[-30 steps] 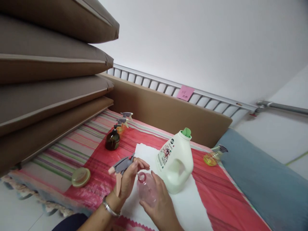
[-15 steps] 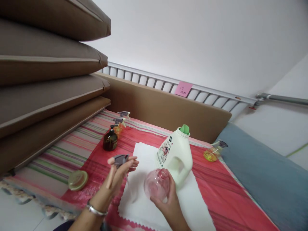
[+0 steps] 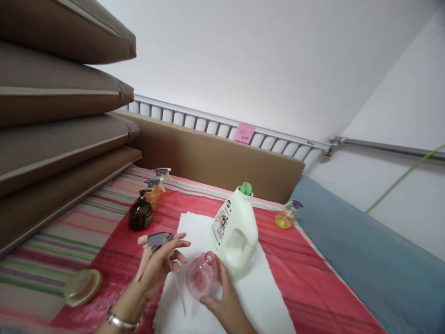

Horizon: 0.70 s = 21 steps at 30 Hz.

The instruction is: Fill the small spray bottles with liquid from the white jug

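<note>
My left hand (image 3: 158, 269) is closed around a grey and pink spray trigger head (image 3: 156, 241) whose thin tube hangs down over the white cloth (image 3: 257, 297). My right hand (image 3: 225, 304) grips a clear pink round bottle (image 3: 200, 276) from below, its open neck tilted up and to the right. The trigger head is apart from the bottle, a little to its left. Just behind the bottle stands a white detergent jug (image 3: 235, 232) with a green cap, on the white cloth.
A dark brown pump bottle (image 3: 140, 214) and two spray bottles (image 3: 155, 189) stand at the back left on the red striped mat (image 3: 302, 264). A yellow spray bottle (image 3: 285, 217) lies at the back right. A green lid (image 3: 81, 286) lies left. Brown cushions (image 3: 59, 139) stack at left.
The trigger head has come off the pink bottle and moved left with my left hand. My right hand has tilted the bottle. The camera has swung to the right.
</note>
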Available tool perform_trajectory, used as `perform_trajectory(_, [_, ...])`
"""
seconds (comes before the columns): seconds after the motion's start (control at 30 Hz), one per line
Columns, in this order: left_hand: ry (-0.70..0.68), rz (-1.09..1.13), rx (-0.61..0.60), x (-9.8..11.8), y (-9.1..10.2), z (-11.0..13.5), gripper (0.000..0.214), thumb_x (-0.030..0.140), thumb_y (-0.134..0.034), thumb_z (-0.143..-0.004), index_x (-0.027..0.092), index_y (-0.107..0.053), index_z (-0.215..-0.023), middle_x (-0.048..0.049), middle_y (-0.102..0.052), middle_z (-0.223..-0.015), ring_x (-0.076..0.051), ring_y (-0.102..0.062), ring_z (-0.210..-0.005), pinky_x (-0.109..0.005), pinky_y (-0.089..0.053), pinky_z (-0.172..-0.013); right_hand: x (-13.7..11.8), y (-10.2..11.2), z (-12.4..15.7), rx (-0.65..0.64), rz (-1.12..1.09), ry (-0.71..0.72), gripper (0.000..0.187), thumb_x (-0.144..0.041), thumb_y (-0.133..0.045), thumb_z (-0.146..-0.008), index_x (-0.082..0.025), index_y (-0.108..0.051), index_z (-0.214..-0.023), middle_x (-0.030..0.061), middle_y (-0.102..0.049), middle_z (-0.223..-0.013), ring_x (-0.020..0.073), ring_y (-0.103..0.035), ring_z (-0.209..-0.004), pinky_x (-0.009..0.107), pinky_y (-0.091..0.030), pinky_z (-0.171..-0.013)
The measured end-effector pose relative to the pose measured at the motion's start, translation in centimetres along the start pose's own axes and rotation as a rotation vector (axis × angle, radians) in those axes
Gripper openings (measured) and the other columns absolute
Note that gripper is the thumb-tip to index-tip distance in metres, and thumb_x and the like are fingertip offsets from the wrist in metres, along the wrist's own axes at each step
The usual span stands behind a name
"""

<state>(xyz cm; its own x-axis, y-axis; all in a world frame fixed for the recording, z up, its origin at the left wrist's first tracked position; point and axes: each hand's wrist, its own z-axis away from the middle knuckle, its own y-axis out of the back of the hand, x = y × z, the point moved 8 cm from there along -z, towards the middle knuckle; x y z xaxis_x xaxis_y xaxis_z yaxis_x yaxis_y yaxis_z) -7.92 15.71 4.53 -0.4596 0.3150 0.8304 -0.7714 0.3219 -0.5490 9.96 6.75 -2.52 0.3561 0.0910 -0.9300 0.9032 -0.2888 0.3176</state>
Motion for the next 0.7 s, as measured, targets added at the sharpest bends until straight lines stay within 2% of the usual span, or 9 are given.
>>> perform_trajectory(0.1, [0.016,-0.079,-0.02,0.8,0.5,0.1,0.042,0.039,-0.067,-0.069,0.015,-0.065,-0.103,-0.0083,-0.07,-0.07,-0.011,-0.053,-0.04,-0.019,-0.036,-0.034,-0.5,1.8,0.6,0.058,0.025,0.01,0.07,-0.016,-0.067,-0.065,-0.025,-0.041,-0.13,0.0072,-0.047,-0.134,0.027,-0.043,-0.122,0.043,-0.036,-0.101])
perform_trajectory(0.17, [0.081,-0.15,-0.063,-0.1,0.5,0.1,0.046,0.046,-0.068,-0.065,0.016,-0.066,-0.101,-0.0041,-0.064,-0.049,-0.015,-0.055,-0.037,-0.022,-0.04,-0.036,-1.1,3.8,1.2,0.142,0.036,0.015,0.051,-0.025,-0.065,-0.071,-0.025,-0.051,-0.121,0.0077,-0.057,-0.124,0.0277,-0.051,-0.113,0.042,-0.041,-0.095])
perform_trajectory(0.23, [0.148,-0.187,-0.105,-1.4,0.3,0.0,0.049,0.051,-0.071,-0.06,0.02,-0.067,-0.098,-0.0028,-0.061,-0.043,-0.02,-0.058,-0.037,-0.028,-0.043,-0.037,-1.6,6.5,1.8,0.275,0.03,0.017,0.037,-0.034,-0.063,-0.074,-0.024,-0.059,-0.11,0.0085,-0.063,-0.113,0.0282,-0.057,-0.104,0.042,-0.044,-0.091])
perform_trajectory(0.33, [0.169,-0.221,-0.103,-3.0,-0.2,-0.3,0.057,0.051,-0.074,-0.055,0.018,-0.065,-0.101,-0.0039,-0.062,-0.041,-0.023,-0.059,-0.036,-0.03,-0.044,-0.037,-2.0,10.2,2.2,0.437,-0.037,-0.022,0.035,-0.042,-0.063,-0.074,-0.021,-0.061,-0.102,0.0102,-0.065,-0.106,0.0286,-0.058,-0.101,0.042,-0.044,-0.09])
perform_trajectory(0.43, [0.13,-0.343,-0.039,-3.9,-0.3,-0.6,0.073,0.052,-0.073,-0.056,0.009,-0.057,-0.113,-0.0039,-0.059,-0.036,-0.023,-0.058,-0.034,-0.027,-0.043,-0.036,-2.1,12.4,0.9,0.507,-0.102,-0.089,0.047,-0.044,-0.066,-0.07,-0.019,-0.055,-0.108,0.0127,-0.059,-0.116,0.0293,-0.054,-0.109,0.044,-0.041,-0.094])
perform_trajectory(0.5, [0.122,-0.403,0.015,-4.4,-0.1,-1.0,0.076,0.052,-0.071,-0.057,0.009,-0.054,-0.118,-0.0013,-0.057,-0.033,-0.022,-0.057,-0.033,-0.026,-0.041,-0.034,-2.6,12.9,-0.6,0.531,-0.102,-0.094,0.055,-0.043,-0.067,-0.069,-0.018,-0.049,-0.115,0.0131,-0.054,-0.123,0.0283,-0.05,-0.113,0.042,-0.04,-0.095])
perform_trajectory(0.57, [0.168,-0.415,0.033,-5.4,0.3,-1.6,0.075,0.048,-0.073,-0.056,0.013,-0.054,-0.119,0.0019,-0.053,-0.031,-0.023,-0.056,-0.031,-0.026,-0.04,-0.032,-3.3,12.7,-2.3,0.514,-0.077,-0.083,0.053,-0.042,-0.067,-0.069,-0.018,-0.05,-0.113,0.0115,-0.058,-0.119,0.0276,-0.052,-0.111,0.039,-0.041,-0.093])
perform_trajectory(0.63, [0.262,-0.423,0.015,-6.8,0.7,-2.2,0.075,0.044,-0.077,-0.052,0.016,-0.056,-0.117,0.0041,-0.051,-0.029,-0.024,-0.056,-0.03,-0.027,-0.041,-0.03,-3.9,12.1,-3.7,0.486,-0.051,-0.085,0.04,-0.041,-0.067,-0.068,-0.017,-0.057,-0.1,0.0079,-0.066,-0.101,0.0278,-0.058,-0.098,0.037,-0.045,-0.084])
perform_trajectory(0.7, [0.33,-0.434,-0.027,-7.8,0.9,-2.7,0.077,0.041,-0.079,-0.049,0.017,-0.056,-0.118,0.0049,-0.05,-0.03,-0.024,-0.056,-0.031,-0.028,-0.042,-0.03,-4.4,11.6,-4.6,0.475,-0.042,-0.095,0.029,-0.04,-0.065,-0.069,-0.017,-0.061,-0.086,0.0036,-0.068,-0.08,0.0261,-0.061,-0.081,0.035,-0.047,-0.072])
